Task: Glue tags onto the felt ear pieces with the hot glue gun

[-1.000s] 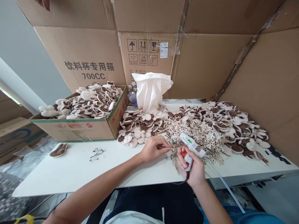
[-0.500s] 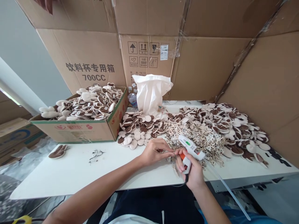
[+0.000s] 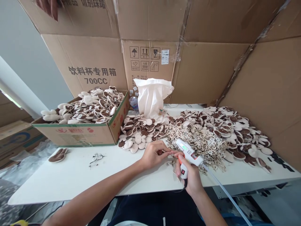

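1. Now the glue gun [image 3: 187,151] sits slightly farther left over the table [image 3: 94,180] than half a second ago, and the fingertips of both hands meet; one second ago a gap parted them.
2. The view also tips up, showing more print on the cardboard [image 3: 94,51].
3. The right hand [image 3: 189,175] is clamped on the gun's grip, beside the near edge of the cord heap [image 3: 195,135].
4. The left hand [image 3: 154,155] has thumb and fingertips drawn together; whether something small lies between them I cannot tell.
5. The gun is smooth white plastic with an orange part; one translucent, rod-like glue stick [image 3: 224,190] trails from its rear.
6. The cords are thin, cream and looped, tangled together.
7. Soft-looking brown and cream pads, rounded and lobed, fill one box [image 3: 70,134] and form two heaps, left [image 3: 138,133] and right [image 3: 235,131]; too many to count.
8. One lone pad [image 3: 58,155] lies on the table's left, near some wispy black scraps [image 3: 96,158].
9. Behind stand one crumpled white bag [image 3: 152,97] and one clear bottle [image 3: 134,103].
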`<act>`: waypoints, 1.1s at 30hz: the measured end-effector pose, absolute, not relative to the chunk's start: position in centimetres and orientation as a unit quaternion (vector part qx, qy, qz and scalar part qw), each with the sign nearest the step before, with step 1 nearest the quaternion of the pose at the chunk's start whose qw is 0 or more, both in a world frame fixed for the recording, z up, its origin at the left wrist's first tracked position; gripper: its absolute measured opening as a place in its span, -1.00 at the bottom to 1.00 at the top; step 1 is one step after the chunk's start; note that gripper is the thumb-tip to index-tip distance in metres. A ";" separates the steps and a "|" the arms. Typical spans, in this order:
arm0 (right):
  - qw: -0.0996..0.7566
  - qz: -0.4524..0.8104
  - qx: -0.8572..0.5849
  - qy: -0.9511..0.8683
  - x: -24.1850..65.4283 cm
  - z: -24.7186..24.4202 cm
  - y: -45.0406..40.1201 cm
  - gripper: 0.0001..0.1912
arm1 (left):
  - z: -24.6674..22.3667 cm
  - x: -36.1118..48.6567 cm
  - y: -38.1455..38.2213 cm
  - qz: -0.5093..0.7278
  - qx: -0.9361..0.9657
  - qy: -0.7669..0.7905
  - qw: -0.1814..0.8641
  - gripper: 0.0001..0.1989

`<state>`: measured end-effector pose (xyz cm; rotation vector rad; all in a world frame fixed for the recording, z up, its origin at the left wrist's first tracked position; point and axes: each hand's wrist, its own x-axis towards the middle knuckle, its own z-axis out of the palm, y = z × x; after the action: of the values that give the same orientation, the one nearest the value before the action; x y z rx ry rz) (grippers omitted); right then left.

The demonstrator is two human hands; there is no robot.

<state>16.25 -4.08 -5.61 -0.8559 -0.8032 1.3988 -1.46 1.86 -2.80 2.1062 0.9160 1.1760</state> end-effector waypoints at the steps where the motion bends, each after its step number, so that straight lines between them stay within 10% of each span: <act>1: 0.610 0.602 -0.376 -0.353 16.3 -5.7 -4.1 -0.69 | -2.9 -1.5 1.9 0.439 0.783 0.346 0.274 -0.76; 33: 0.638 0.701 -0.183 -0.259 17.9 -4.6 -3.8 -0.76 | -1.9 -2.0 1.8 0.457 0.766 0.382 0.242 -0.64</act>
<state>17.87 -3.78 -4.61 -0.4183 -0.5922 1.6012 -1.97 1.83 -1.88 2.0950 1.0436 1.2493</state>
